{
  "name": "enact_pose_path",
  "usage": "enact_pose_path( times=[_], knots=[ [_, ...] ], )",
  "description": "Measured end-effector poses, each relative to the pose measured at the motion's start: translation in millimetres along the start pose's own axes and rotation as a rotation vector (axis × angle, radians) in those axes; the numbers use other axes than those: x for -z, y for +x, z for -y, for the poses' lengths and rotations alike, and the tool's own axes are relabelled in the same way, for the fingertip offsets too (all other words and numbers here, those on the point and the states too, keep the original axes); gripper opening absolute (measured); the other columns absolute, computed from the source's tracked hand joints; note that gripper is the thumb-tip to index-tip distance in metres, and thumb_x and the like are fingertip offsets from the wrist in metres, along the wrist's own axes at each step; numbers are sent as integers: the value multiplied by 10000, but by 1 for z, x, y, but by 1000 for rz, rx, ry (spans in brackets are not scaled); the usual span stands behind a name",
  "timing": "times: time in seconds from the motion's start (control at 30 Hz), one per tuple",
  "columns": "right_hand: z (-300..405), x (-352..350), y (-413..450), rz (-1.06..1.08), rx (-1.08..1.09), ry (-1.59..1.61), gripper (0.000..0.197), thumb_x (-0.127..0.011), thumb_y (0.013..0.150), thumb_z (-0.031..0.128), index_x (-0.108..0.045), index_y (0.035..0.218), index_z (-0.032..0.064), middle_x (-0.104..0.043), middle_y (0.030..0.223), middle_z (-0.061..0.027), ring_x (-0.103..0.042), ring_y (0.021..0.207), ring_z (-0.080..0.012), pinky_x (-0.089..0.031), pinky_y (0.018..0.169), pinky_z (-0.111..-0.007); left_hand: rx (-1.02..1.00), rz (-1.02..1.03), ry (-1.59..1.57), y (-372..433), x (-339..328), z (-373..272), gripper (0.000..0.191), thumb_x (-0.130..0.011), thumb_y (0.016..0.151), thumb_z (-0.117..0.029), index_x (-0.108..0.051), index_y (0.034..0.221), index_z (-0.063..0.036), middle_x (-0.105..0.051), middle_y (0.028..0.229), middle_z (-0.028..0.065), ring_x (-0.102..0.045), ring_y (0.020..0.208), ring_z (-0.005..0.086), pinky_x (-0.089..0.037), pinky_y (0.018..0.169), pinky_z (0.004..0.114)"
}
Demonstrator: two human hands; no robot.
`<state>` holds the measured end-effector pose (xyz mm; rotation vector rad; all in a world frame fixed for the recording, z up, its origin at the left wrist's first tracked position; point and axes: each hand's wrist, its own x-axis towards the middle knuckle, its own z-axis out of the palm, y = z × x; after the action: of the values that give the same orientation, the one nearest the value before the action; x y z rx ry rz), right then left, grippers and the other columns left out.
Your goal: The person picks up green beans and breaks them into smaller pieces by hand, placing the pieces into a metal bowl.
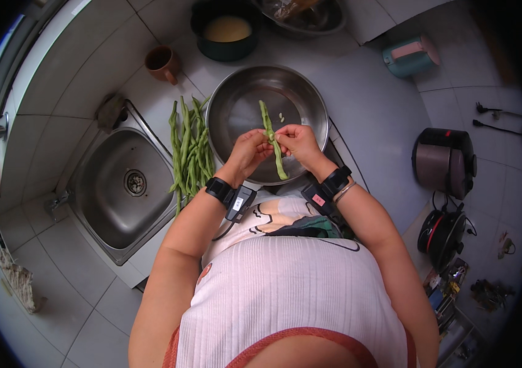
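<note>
A long green bean pod (266,118), split open along its upper part, is held between my two hands above a wide stainless steel basin (238,96). My left hand (251,148) pinches the pod's middle from the left. From the other side, my right hand (300,143) grips it with thumb and fingertips. Pale bean seeds show at the pod's opening between my thumbs. A couple of loose seeds (281,117) lie on the basin floor. Left of the basin, a pile of whole green bean pods (191,147) rests on the counter.
A steel sink (100,193) is set in at the left. Behind the basin stand a brown mug (162,63), a dark green pot (226,50) with yellowish contents and a metal bowl (321,27). A teal kettle (408,57), a rice cooker (442,161) and an electric pan (445,239) line the right.
</note>
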<state>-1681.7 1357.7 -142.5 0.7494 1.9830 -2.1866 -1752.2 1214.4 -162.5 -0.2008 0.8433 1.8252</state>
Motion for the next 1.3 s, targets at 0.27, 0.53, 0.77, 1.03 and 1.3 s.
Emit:
enact_pose_path(
  times=[0.27, 0.53, 0.77, 1.03, 1.3],
  knots=[
    [7, -12, -9, -146, 384, -594, 95, -595, 727, 78, -594, 764, -9, -585, 649, -94, -575, 566, -183, -447, 516, -278, 25, -18, 95, 2, -2, 0, 38, -492, 820, -77, -522, 838, -61, -560, 750, 14, -539, 644, 87, -457, 600, 207],
    [14, -11, -9, -163, 454, -657, 91, -585, 710, 76, -596, 761, 1, -598, 707, -139, -591, 633, -264, -455, 558, -314, 56, 77, -20, 7, 7, 2, 134, -463, 796, -23, -520, 914, -45, -571, 822, 34, -551, 720, 109, -479, 653, 250],
    [-5, 2, 4, -176, 177, -372, 104, -590, 737, 84, -610, 780, -8, -609, 628, -84, -573, 508, -122, -438, 481, -245, 150, -16, 114, 0, 0, 1, 129, -508, 823, -93, -538, 946, -70, -578, 861, 20, -551, 763, 90, -463, 666, 231],
    [-3, 5, 5, -64, 115, -187, 125, -601, 769, 95, -614, 796, -26, -608, 633, -48, -556, 499, -77, -441, 446, -196, -77, -6, 517, 6, 8, 11, 77, -581, 820, -143, -602, 854, -77, -590, 732, -28, -538, 653, 43, -402, 574, 157],
    [1, 10, -3, 30, -24, -326, 122, -598, 772, 82, -616, 812, -31, -606, 627, -54, -555, 502, -73, -445, 443, -189, -186, -78, 490, 7, 5, 11, 75, -600, 798, -108, -584, 818, -38, -598, 727, 6, -560, 654, 69, -411, 547, 163]
  ],
)
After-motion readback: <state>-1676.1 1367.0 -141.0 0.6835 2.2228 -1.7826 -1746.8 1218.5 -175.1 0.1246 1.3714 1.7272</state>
